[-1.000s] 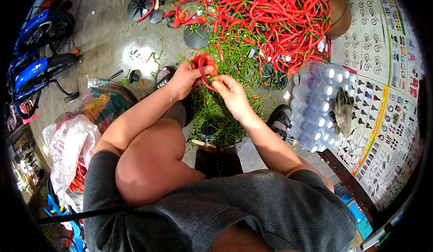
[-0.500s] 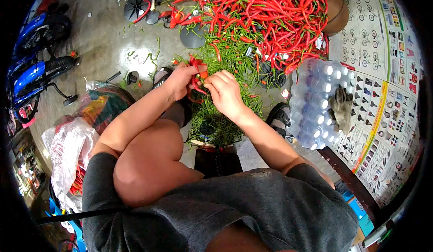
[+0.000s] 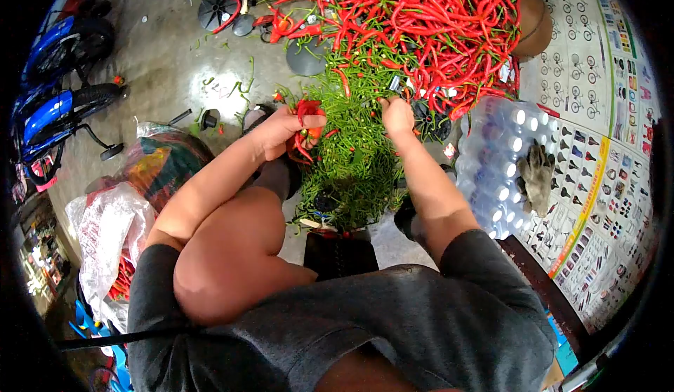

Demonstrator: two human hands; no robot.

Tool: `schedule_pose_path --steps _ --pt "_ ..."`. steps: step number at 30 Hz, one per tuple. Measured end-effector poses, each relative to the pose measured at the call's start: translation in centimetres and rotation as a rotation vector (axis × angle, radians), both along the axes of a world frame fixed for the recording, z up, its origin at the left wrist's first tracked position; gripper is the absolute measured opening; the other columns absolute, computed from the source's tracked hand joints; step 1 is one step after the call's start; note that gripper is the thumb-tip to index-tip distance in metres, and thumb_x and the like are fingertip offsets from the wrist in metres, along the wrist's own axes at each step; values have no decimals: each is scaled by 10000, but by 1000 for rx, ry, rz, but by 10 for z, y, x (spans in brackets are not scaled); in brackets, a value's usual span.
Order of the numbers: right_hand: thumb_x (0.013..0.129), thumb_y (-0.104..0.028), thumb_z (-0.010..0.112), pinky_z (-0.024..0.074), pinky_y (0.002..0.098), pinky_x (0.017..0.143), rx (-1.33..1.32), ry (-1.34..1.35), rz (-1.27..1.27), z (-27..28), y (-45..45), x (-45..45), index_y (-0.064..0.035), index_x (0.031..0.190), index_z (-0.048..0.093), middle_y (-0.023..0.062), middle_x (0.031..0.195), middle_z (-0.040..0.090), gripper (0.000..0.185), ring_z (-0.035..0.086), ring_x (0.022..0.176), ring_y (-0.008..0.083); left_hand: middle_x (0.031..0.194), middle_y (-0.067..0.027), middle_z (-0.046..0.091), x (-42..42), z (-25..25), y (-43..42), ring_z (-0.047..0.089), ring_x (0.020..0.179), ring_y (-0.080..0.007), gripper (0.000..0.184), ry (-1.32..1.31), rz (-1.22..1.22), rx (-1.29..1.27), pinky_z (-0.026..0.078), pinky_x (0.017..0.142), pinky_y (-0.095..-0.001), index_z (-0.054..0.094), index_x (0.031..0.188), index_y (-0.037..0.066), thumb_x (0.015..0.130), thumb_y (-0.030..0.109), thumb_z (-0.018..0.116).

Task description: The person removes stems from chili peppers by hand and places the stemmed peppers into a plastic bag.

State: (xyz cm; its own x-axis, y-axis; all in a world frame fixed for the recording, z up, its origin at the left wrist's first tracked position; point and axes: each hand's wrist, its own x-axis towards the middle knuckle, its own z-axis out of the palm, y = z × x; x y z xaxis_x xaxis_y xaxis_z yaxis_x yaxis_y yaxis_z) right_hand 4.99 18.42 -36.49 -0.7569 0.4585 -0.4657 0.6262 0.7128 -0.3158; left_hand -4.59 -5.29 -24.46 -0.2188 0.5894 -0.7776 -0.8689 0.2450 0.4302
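My left hand (image 3: 279, 132) is closed around a few red chili peppers (image 3: 306, 110), which stick out past the fingers and thumb. Below and beside it spreads a heap of green chili stems (image 3: 354, 155) on the floor. My right hand (image 3: 398, 117) is over the right side of that heap, its fingers curled together; what they hold, if anything, is hidden. Just beyond the right hand lies a large pile of red chilies (image 3: 428, 23) with green stems attached.
A shrink-wrapped pack of bottles (image 3: 491, 160) stands at right, with a grey work glove (image 3: 537, 174) on it. A printed poster (image 3: 590, 111) covers the right side. Left are a plastic bag (image 3: 112, 230) and blue bicycles (image 3: 53, 115). Black round discs (image 3: 306, 56) lie near the pile.
My right hand has moved away from the left one, to the right and slightly forward toward the red pile. My left hand stays about where it was, still holding chilies.
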Motion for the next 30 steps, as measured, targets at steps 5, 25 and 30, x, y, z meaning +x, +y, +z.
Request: schedule_pose_path --steps 5,25,30 --pt "738 -256 646 484 416 691 85 73 -114 -1 -26 -3 -56 862 598 153 980 568 240 585 851 335 752 5 542 0 6 4 534 680 -113 318 5 -31 -4 449 589 -267 563 945 73 714 216 726" --pt "727 -83 633 406 393 660 -165 804 304 107 -50 28 -65 799 516 92 812 578 138 536 751 291 872 -78 613 0 11 20 614 774 -179 192 -20 245 -32 509 652 -252 548 875 38 747 98 677" --pt "747 -112 632 442 395 662 -368 825 286 121 -73 27 -37 836 537 114 780 586 150 555 721 314 803 -56 607 0 10 23 611 761 -170 201 -46 250 -16 507 661 -252 560 852 36 723 102 699"
